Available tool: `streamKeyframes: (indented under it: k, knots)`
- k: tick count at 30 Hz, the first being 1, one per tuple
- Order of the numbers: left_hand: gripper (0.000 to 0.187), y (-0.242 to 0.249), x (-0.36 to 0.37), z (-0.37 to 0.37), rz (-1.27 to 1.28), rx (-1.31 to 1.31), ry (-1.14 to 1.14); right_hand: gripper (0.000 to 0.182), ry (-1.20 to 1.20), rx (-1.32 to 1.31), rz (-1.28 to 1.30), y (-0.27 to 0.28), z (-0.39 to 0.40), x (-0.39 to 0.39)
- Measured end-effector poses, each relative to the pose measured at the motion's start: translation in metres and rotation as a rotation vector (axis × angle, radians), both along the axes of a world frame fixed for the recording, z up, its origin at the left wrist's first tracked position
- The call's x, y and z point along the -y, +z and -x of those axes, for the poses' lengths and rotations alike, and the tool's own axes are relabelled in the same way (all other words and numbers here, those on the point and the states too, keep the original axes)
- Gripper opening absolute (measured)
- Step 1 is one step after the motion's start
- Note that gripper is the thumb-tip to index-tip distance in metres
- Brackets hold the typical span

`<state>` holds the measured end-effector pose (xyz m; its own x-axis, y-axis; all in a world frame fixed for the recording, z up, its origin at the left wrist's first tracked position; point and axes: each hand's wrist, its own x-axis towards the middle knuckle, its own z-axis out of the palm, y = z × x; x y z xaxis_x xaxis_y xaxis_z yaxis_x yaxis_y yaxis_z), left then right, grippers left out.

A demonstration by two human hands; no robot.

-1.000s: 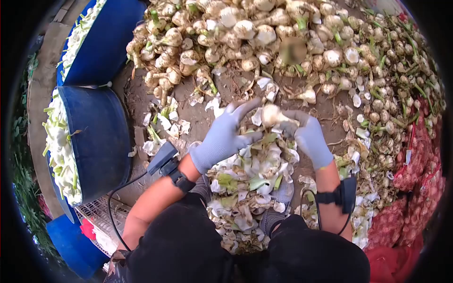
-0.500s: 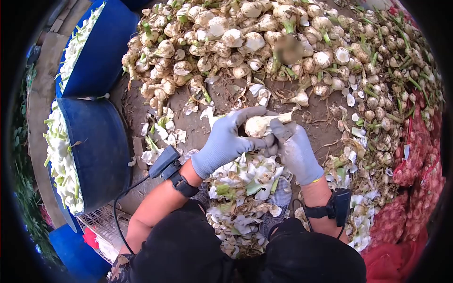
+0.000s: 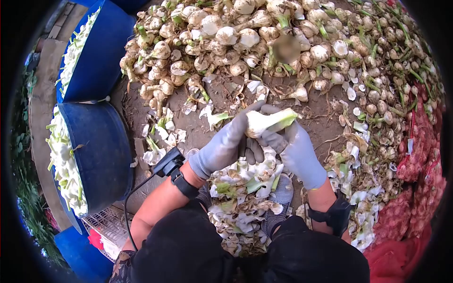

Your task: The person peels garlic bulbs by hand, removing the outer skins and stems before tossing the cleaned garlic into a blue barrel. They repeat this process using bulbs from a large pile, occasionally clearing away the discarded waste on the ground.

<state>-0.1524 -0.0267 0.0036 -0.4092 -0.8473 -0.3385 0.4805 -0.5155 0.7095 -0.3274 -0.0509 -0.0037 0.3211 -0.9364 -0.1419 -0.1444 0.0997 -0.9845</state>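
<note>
Between my two gloved hands is a garlic bulb [image 3: 257,123] with a thick pale green stem pointing right. My left hand [image 3: 226,141] holds the rounded bulb end, its thumb and fingers closed about it. The fingers of my right hand [image 3: 295,146] are closed round the stem from below and behind. White peeled skins [image 3: 245,188] lie heaped under my hands, between my shoes. A loose strip of skin [image 3: 214,117] rests on the ground just beyond my left hand.
A large heap of unpeeled garlic [image 3: 212,37] spreads across the ground ahead and to the right. Blue tubs [image 3: 96,151] holding peeled white garlic stand at the left. Red mesh sacks [image 3: 415,160] lie at the right, and a white wire basket [image 3: 106,226] is at lower left.
The bulb has turned, and its smoother white and green side now shows. My left hand has rolled palm-up, and a strip of skin now lies clear beside it on the ground.
</note>
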Motion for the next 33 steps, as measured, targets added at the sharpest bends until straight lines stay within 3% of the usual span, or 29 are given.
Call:
streamKeyframes:
  k: [1, 3, 4, 5, 7, 9, 11, 12, 13, 15, 16, 17, 19, 23, 26, 27, 28, 29, 31, 32, 33]
  knots:
    - [0.083, 0.001, 0.000, -0.002, -0.002, 0.000, -0.004, 0.022, -0.051, 0.274, -0.276, 0.004, -0.003, -0.001]
    - [0.080, 0.008, 0.002, -0.007, 0.037, 0.394, -0.257, 0.022, -0.015, 0.131, -0.304, 0.001, 0.007, 0.004]
    - [0.075, -0.004, 0.000, -0.003, 0.126, 0.467, -0.087, 0.023, 0.025, -0.012, -0.330, 0.001, 0.010, 0.006]
    - [0.075, -0.006, 0.002, -0.007, 0.129, 0.468, -0.089, 0.023, 0.022, -0.011, -0.328, 0.003, 0.011, 0.007]
    - [0.071, -0.002, 0.006, -0.016, 0.003, 0.445, 0.120, 0.022, 0.023, 0.058, -0.597, 0.017, 0.007, 0.006]
    - [0.065, -0.002, 0.008, -0.011, 0.058, 0.475, 0.149, 0.019, 0.022, 0.125, -0.581, 0.017, 0.006, -0.001]
    - [0.057, 0.005, 0.008, -0.003, 0.183, 0.579, -0.066, 0.017, 0.064, 0.049, -0.265, 0.008, 0.007, -0.005]
    - [0.050, -0.003, 0.010, -0.002, 0.365, 0.723, -0.076, 0.018, 0.127, -0.106, -0.144, -0.001, 0.003, -0.005]
    - [0.050, -0.006, 0.011, -0.007, 0.362, 0.719, -0.081, 0.018, 0.123, -0.108, -0.149, -0.003, 0.008, -0.008]
    - [0.057, -0.003, 0.015, -0.017, -0.014, 0.582, -0.186, 0.020, 0.073, -0.301, -0.150, 0.002, 0.013, -0.006]
    - [0.050, -0.011, 0.010, -0.018, -0.105, 0.433, -0.098, 0.018, 0.052, -0.523, -0.114, -0.008, 0.018, 0.000]
    - [0.050, -0.017, 0.005, -0.016, -0.102, 0.437, -0.098, 0.018, 0.051, -0.520, -0.111, -0.013, 0.021, 0.000]
    - [0.040, -0.014, 0.003, -0.004, -0.278, -0.076, 0.128, 0.018, 0.075, -0.638, 0.131, -0.011, 0.018, 0.001]
    - [0.036, -0.039, -0.011, -0.008, -0.297, -0.110, 0.170, 0.020, 0.223, -0.783, -0.046, -0.011, 0.014, -0.006]
    - [0.037, -0.060, -0.017, -0.019, -0.286, -0.108, 0.260, 0.022, 0.658, -0.421, -0.369, 0.022, 0.008, -0.011]
    - [0.038, -0.062, -0.016, -0.024, -0.264, -0.152, 0.293, 0.020, 0.821, -0.152, -0.401, 0.051, 0.003, -0.011]
    - [0.040, -0.054, -0.005, -0.023, -0.521, -0.123, 0.437, 0.018, 0.974, 0.121, -0.428, 0.070, 0.001, -0.012]
    - [0.042, -0.079, -0.007, -0.031, -0.429, -0.362, 0.398, 0.022, 1.003, 0.239, -0.119, 0.064, 0.004, -0.015]
    - [0.042, -0.061, -0.004, -0.026, -0.498, -0.219, 0.441, 0.036, 0.839, -0.027, -0.318, 0.073, 0.003, -0.003]
    - [0.042, -0.053, -0.004, -0.024, -0.495, -0.223, 0.439, 0.036, 0.837, -0.031, -0.316, 0.060, 0.003, -0.005]
    - [0.043, -0.045, -0.003, -0.021, -0.479, -0.171, 0.436, 0.044, 0.683, -0.577, 0.055, 0.035, 0.003, -0.008]
